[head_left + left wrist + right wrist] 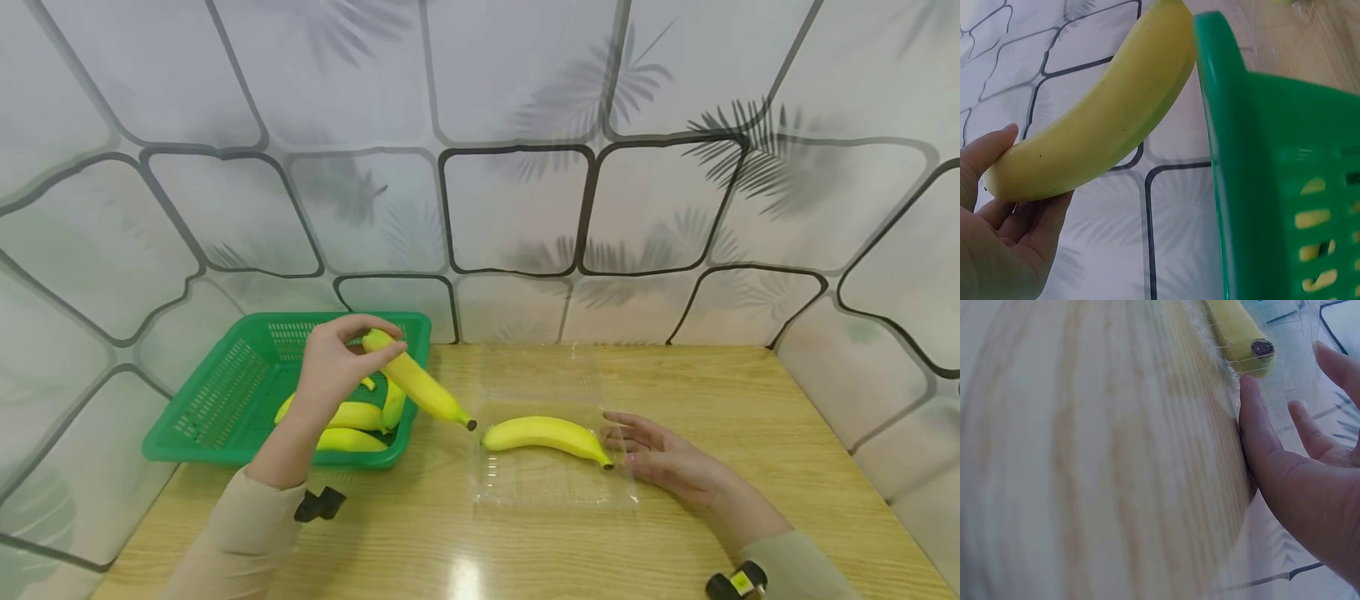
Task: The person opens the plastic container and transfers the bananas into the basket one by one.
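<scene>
My left hand (335, 360) pinches a yellow banana (420, 385) by one end, thumb on one side and fingers on the other. The banana slants down to the right, above the right rim of a green basket (408, 417). In the left wrist view, the held banana (1104, 112) passes close by the basket's wall (1235, 162). A second banana (546, 435) lies in a clear plastic box (555, 497) whose lid is folded back. My right hand (667, 457) is at the box's right side with fingers extended; in the right wrist view its thumb (1257, 415) touches the box's edge.
Several more bananas (352, 439) lie in the green basket at the left of the wooden table (720, 383). The raised clear lid (540, 372) leans toward the patterned wall (517, 208) behind. Dark wrist devices (321, 504) are strapped to both arms.
</scene>
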A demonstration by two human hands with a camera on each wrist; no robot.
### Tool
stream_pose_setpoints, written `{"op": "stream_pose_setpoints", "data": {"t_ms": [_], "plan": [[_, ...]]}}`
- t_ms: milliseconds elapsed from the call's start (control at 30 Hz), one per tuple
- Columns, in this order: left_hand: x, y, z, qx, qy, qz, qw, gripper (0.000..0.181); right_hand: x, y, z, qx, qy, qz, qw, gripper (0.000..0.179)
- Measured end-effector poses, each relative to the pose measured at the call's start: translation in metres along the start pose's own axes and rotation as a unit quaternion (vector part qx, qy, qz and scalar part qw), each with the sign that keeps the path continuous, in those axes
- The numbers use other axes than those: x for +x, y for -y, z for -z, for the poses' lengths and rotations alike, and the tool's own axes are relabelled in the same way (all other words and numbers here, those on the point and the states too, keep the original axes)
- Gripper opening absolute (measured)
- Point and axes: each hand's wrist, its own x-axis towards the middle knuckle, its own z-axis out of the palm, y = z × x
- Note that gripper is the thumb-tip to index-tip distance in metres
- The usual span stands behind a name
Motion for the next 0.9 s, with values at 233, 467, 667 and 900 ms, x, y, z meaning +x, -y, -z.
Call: {"op": "stream_pose_setpoints", "data": {"t_ms": [233, 467, 667, 900], "plan": [[-0.001, 0.004, 0.015, 0.004, -0.012, 0.02, 0.9997, 0.026, 0.0, -0.001, -0.001, -0.006, -0.008, -0.005, 0.9999, 0.064], [-0.003, 0.007, 0.03, 0.02, -0.039, 0.029, 0.9986, 0.029, 0.0, -0.002, 0.0, -0.012, -0.014, -0.002, 0.9998, 0.065], [-0.004, 0.011, 0.04, 0.02, -0.061, 0.035, 0.9973, 0.03, 0.0, -0.002, 0.0, -0.006, -0.006, 0.002, 1.0, 0.064], [-0.005, 0.021, 0.052, 0.022, -0.082, 0.047, 0.9953, 0.03, -0.001, -0.001, 0.001, 0.002, 0.002, 0.01, 0.9999, 0.063]]}}
